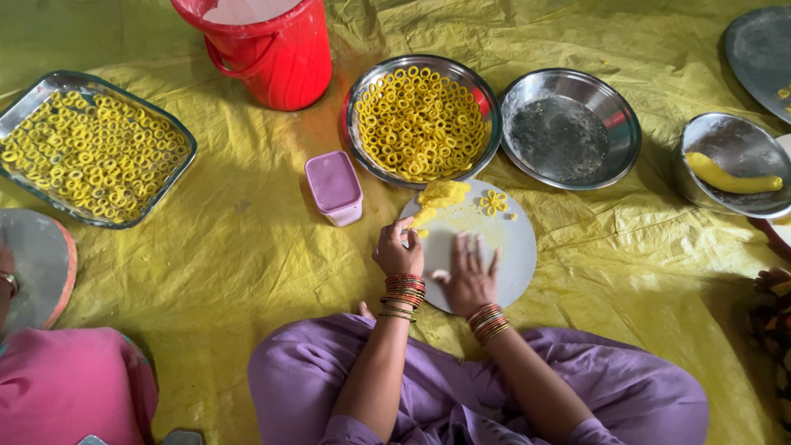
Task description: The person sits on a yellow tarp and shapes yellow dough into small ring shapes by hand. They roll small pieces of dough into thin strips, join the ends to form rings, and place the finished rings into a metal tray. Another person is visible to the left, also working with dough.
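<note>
Far left, tray of yellow rings; then red bucket, lilac box. Left hand curled, fingertips pinching dough edge on round board. Right hand flat, fingers spread, pressing board. Behind, bowl of rings, empty plate; far right, dish with dough roll. All on yellow sheet.

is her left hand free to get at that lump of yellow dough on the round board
Probably yes. The left hand rests at the edge of the round board, just below the dough lump, with only bare board between them. The right hand lies flat to the side, clear of that path.
</note>
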